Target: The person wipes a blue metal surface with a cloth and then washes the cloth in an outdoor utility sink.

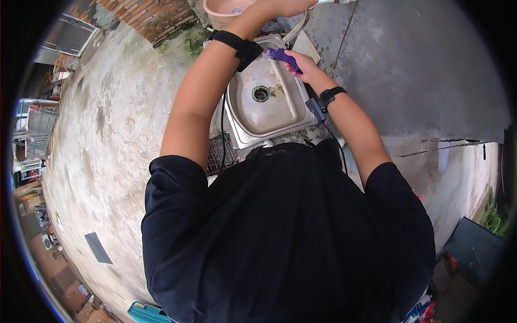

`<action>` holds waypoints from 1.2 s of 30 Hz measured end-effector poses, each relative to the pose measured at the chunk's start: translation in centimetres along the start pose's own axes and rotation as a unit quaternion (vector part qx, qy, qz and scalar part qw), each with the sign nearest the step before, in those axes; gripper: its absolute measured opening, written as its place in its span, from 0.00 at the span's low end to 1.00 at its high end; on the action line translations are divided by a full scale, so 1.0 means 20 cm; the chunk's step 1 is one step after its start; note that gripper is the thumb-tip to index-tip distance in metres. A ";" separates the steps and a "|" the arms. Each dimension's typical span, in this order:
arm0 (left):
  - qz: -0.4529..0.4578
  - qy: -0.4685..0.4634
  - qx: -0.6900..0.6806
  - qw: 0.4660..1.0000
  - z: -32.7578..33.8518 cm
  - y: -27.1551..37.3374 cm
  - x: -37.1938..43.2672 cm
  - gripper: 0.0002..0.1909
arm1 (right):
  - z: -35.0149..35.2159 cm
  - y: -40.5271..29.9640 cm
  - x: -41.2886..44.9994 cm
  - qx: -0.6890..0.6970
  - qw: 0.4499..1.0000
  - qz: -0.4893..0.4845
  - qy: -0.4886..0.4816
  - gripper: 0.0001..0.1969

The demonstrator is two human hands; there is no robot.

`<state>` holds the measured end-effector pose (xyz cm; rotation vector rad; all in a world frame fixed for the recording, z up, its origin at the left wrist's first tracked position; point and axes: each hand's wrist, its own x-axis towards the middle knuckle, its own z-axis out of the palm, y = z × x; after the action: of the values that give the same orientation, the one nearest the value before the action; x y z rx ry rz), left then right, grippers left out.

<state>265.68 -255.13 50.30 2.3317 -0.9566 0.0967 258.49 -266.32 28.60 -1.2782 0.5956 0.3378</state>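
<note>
My right hand grips a crumpled purple cloth over the upper right part of a stainless steel sink. Clear water seems to splash at the cloth's left end. My left hand reaches past the sink to the top edge of the view, beside a white pipe; its fingers are partly cut off, so its grip is unclear. The sink's drain is uncovered, with brownish-green residue beside it. Both wrists wear black straps with small devices and cables.
Behind the sink stands a pink plastic basin. A hose curves down at the sink's far edge. A grey wall rises at the right. A dark wire rack lies by the sink's near left corner, on stained concrete.
</note>
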 end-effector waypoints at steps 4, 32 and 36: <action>0.026 -0.016 0.024 0.999 0.02 -0.02 0.00 0.30 | 0.03 0.00 0.06 0.040 0.999 0.010 -0.017 0.14; -0.403 0.010 -0.604 0.687 0.88 -0.55 -0.24 0.11 | 0.01 0.24 -0.05 0.013 0.982 -0.073 0.173 0.19; -0.379 -0.067 -0.493 0.780 0.90 -0.67 -0.22 0.11 | -0.04 0.34 -0.20 0.047 0.989 -0.034 0.133 0.19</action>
<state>268.49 -255.19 27.70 1.5282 0.0306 -0.7342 251.38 -265.02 25.45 -1.2577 0.7834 0.0801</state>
